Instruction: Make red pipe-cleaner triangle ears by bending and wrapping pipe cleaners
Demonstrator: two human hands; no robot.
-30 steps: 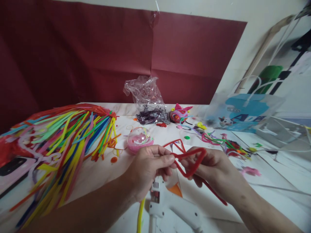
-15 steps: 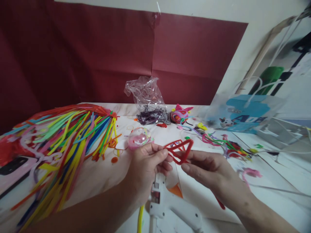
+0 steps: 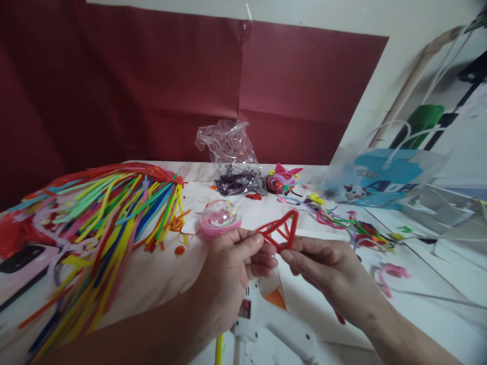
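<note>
Between my hands, above the table, is a frame of bent red pipe cleaners (image 3: 292, 223) with a pointed, triangular outline. My left hand (image 3: 238, 258) pinches its left end between thumb and forefinger. At the lower right corner, my right hand (image 3: 323, 261) grips it the same way, and a red pipe cleaner tail (image 3: 340, 317) shows beneath that hand. Under my hands lies a white hot glue gun (image 3: 276, 322), its upper part hidden by my left hand. A clear dome with a pink base (image 3: 219, 219) sits just behind my left hand.
Many colourful pipe cleaners (image 3: 125, 213) spread across the left, beside a pink phone (image 3: 26, 268). At the back stand a clear plastic bag (image 3: 232, 152) and a pink mask-like craft piece (image 3: 281, 180). Pipe cleaner scraps (image 3: 353, 228) and a blue-and-white carrier bag (image 3: 384, 177) are at right.
The red frame has turned in my hands, so its point now stands upward. My right hand has shifted slightly left and grips the lower corner; my left hand keeps its pinch.
</note>
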